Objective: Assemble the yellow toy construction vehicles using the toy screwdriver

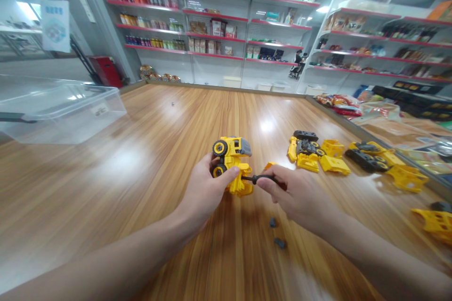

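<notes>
Basically: yellow plastic toy loader (pixel 235 150) clamped in L hand (pixel 203 193), fingers wrapped round body | R hand (pixel 298 195) pinched on black screwdriver (pixel 259 178), tip at toy | seems light, stiff, hollow; hold body by wheels (pixel 219 148) | loose dark bits (pixel 272 222) just below grip

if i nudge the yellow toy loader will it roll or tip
Probably rolls if pushed: the yellow toy loader sits on round black wheels. It looks like hollow plastic, so likely light for its size. It may feel a bit loose, as similar yellow plastic parts lie separate nearby.
</notes>
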Demonstrator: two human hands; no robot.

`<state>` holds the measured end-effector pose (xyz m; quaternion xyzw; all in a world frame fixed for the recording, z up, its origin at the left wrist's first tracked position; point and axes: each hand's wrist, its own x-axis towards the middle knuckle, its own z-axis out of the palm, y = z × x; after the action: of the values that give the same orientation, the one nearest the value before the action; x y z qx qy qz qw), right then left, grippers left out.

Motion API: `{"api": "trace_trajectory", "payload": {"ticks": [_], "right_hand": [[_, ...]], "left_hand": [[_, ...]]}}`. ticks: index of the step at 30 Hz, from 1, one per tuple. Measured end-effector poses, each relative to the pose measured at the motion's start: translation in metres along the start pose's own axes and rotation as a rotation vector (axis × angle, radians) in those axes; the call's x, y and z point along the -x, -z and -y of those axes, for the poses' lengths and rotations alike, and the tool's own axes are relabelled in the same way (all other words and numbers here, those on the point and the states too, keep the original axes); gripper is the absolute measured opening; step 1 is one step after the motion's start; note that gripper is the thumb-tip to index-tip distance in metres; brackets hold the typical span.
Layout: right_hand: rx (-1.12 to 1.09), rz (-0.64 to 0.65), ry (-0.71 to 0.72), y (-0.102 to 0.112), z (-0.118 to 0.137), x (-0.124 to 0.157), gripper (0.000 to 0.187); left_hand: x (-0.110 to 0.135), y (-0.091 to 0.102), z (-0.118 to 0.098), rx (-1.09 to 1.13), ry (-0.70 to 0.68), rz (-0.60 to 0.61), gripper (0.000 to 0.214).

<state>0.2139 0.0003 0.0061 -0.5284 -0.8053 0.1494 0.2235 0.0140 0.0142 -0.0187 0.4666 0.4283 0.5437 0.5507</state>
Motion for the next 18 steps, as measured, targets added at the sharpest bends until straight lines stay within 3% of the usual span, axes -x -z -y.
{"api": "trace_trajectory", "payload": {"ticks": [4,7,10,12,15,18], "right_hand": [[-0.048,-0.095,0.055,-0.0017,-0.0018,-0.0007,0.022],[-0.028,-0.061,0.036,-0.0016,-0.0017,0.0003,0.014],[0.036,-0.009,-0.009,-0.0013,-0.0008,0.0013,0.029],[0.002,-0.045,0.015,-0.0016,-0.0001,0.0018,0.017],[-0.079,-0.104,0.065,-0.0022,0.0006,0.0023,0.029],[-0.080,-0.073,0.056,-0.0013,0.0001,0.0018,0.013]], "left_hand": [[-0.0004,-0.0009,-0.0017,-0.010,0.007,-0.022,0.044],[-0.0009,-0.0008,-0.0016,-0.009,0.004,-0.015,0.045],[-0.0007,-0.0003,-0.0010,-0.001,0.003,-0.017,0.045],[-0.0005,-0.0001,-0.0005,-0.003,0.005,-0.018,0.046],[-0.0006,-0.0003,0.0001,-0.007,0.007,-0.025,0.047],[-0.0012,-0.0007,0.0004,-0.007,0.004,-0.028,0.045]]}}
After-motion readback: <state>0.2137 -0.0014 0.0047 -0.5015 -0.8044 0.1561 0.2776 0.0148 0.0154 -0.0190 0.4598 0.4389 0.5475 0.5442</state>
